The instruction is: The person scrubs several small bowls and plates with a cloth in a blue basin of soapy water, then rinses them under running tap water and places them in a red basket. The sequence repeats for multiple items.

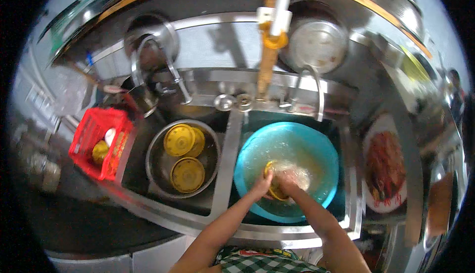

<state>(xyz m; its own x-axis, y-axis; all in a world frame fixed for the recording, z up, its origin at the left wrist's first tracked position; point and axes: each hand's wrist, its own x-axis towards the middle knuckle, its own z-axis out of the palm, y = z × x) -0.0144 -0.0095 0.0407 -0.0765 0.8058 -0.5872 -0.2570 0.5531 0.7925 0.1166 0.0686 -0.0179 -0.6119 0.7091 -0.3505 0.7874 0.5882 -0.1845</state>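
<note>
In the right-hand sink stands a turquoise plastic basin [285,126] of cloudy, splashing water. My left hand [263,184] grips the rim of a yellow round dish or lid [277,194], tilted and partly under the water. My right hand [289,183] is blurred against its inner side, amid white splashes; whether the fingers hold a cloth or sponge is hidden. Left of the divider, a round metal basin [150,178] holds several yellow round pieces [187,174] of the same kind, two of them overlapping.
Two curved faucets [313,74] [176,74] rise behind the sinks. A red plastic basket [83,150] stands at the left edge, with a white item and a yellow one inside. On the right counter lies an oval platter [389,205] of reddish food. A yellow post [266,65] stands between the faucets.
</note>
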